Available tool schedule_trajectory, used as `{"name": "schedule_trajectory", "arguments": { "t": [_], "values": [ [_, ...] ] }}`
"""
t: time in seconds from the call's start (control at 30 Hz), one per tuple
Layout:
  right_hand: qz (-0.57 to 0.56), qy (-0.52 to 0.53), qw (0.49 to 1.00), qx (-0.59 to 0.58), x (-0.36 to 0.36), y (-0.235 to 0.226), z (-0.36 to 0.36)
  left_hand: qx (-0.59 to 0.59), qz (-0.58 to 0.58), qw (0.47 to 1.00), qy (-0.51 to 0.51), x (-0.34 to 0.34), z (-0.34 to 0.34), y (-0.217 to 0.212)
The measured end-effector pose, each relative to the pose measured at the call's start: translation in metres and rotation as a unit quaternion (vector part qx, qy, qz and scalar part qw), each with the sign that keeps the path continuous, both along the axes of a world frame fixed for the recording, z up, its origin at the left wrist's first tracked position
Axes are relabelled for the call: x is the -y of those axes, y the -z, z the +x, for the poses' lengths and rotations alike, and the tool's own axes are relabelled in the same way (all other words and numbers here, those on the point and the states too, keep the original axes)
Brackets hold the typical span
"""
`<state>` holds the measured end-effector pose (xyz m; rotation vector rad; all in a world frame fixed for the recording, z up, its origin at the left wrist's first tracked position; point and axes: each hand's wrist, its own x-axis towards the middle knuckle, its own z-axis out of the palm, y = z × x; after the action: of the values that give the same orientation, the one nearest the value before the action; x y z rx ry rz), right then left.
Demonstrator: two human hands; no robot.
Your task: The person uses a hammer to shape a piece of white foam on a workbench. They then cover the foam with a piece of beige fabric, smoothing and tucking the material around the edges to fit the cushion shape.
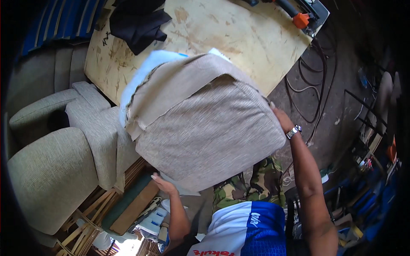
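Note:
A grey-beige fabric cushion (209, 132) is tilted up in front of me, its far part over the worktable. Its cover is partly drawn back at the far side, where a loose flap (179, 81) folds over and white-blue padding (141, 81) shows along the left. My right hand (282, 119), with a metal watch on the wrist, grips the cushion's right edge; some fingers are hidden behind it. By the lower left corner, my left hand (165, 186) has its fingers stretched out, close to the cushion's edge. Whether it touches the fabric I cannot tell.
The stained worktable (273, 51) carries dark cloth (139, 25) and a black-and-orange tool (299, 19). Grey upholstered seating (55, 170) stands at left, above wooden strips (83, 226). Hoses (320, 94) lie coiled on the floor at right.

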<state>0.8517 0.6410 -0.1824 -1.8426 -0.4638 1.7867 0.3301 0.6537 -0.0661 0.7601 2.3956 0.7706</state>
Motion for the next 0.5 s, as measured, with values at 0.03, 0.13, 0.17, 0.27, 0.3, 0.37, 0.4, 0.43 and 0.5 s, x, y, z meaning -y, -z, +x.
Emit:
{"name": "schedule_trajectory", "arguments": {
  "t": [0.03,0.13,0.17,0.27,0.3,0.37,0.4,0.43,0.5],
  "values": [
    [0.007,-0.014,1.000,0.027,0.003,-0.004,0.000,0.157,-0.025,0.982,-0.099,0.020,-0.029,0.011],
    [-0.013,-0.052,0.996,0.067,0.043,0.004,-0.014,0.405,-0.126,0.887,-0.182,0.070,-0.067,0.045],
    [0.008,-0.081,0.990,0.118,0.069,0.008,-0.023,0.452,-0.169,0.858,-0.177,0.081,-0.067,0.057],
    [0.024,-0.036,0.990,0.137,0.120,-0.018,-0.043,0.461,-0.197,0.857,-0.116,0.064,-0.070,0.020],
    [0.040,-0.066,0.983,0.168,0.149,-0.016,-0.050,0.482,-0.198,0.848,-0.094,0.056,-0.074,0.011],
    [0.086,-0.150,0.956,0.237,0.211,-0.003,-0.064,0.512,-0.199,0.834,-0.047,0.037,-0.087,-0.014],
    [0.090,-0.158,0.951,0.248,0.236,-0.004,-0.077,0.459,-0.204,0.864,-0.029,0.021,-0.080,-0.028],
    [0.077,-0.136,0.957,0.245,0.256,-0.006,-0.094,0.404,-0.207,0.891,-0.009,-0.003,-0.066,-0.041],
    [0.051,-0.078,0.966,0.241,0.292,-0.007,-0.135,0.346,-0.208,0.914,0.047,-0.055,-0.030,-0.064]
  ]
}}
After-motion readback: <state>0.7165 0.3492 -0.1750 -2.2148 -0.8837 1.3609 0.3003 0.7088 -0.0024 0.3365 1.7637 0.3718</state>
